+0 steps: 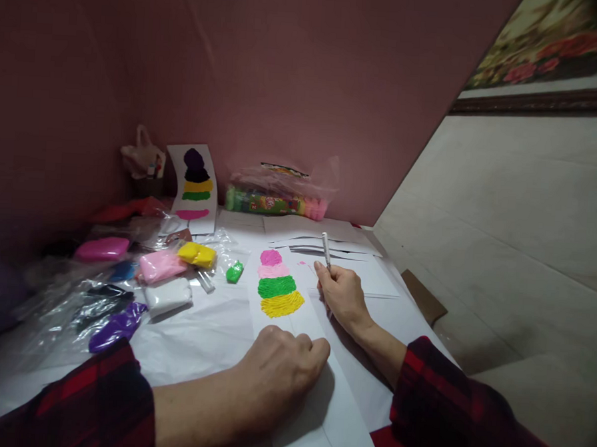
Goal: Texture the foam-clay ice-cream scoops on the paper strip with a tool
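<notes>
My left hand (pixel 285 369) is closed in a fist over the lower part of a white paper strip (pixel 342 392); its curled fingertips are hidden, so anything inside cannot be seen. In my right hand (pixel 343 292) a slim white ribbed stick (pixel 326 249) stands upright, gripped between thumb and fingers, just right of the strip. On the paper is a stack of textured clay bands: a magenta blob (pixel 271 257) on top, then a pale pink band (pixel 273 271), a green band (pixel 276 287) and a yellow band (pixel 281 304). Small pink bits (pixel 302 263) lie beside it.
To the left lie bagged clay packs, among them purple (pixel 117 327), white (pixel 168 297), pink (pixel 162 266) and yellow (pixel 197 254). A green clay lump (pixel 234 271) sits nearby. Behind stand a finished clay picture (pixel 210 209) and a bag of colored sticks (pixel 279 202) against the wall.
</notes>
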A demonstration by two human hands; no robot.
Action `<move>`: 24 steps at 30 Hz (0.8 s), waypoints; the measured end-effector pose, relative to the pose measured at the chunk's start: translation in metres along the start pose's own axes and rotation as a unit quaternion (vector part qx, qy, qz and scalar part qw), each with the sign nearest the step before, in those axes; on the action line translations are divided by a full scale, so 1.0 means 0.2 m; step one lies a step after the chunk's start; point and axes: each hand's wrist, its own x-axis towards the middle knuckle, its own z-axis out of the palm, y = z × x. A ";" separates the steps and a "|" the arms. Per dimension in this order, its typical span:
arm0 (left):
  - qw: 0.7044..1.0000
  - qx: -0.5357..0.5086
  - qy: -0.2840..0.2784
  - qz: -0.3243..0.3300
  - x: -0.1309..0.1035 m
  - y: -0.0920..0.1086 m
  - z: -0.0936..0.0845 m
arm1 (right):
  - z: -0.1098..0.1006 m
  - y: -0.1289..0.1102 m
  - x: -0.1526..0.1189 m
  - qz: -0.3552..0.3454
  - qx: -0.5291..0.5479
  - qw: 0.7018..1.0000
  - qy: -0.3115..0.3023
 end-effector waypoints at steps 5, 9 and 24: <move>1.000 -0.002 0.006 -0.002 0.00 0.00 -0.01 | -0.07 -0.01 0.00 -0.010 -0.136 0.991 -0.008; 1.000 -0.010 0.015 -0.004 -0.01 0.00 -0.01 | -0.09 -0.01 -0.02 -0.024 -0.220 0.975 -0.027; 0.999 -0.002 0.033 -0.011 -0.01 0.00 0.00 | -0.06 -0.01 -0.10 -0.150 -0.287 0.946 -0.005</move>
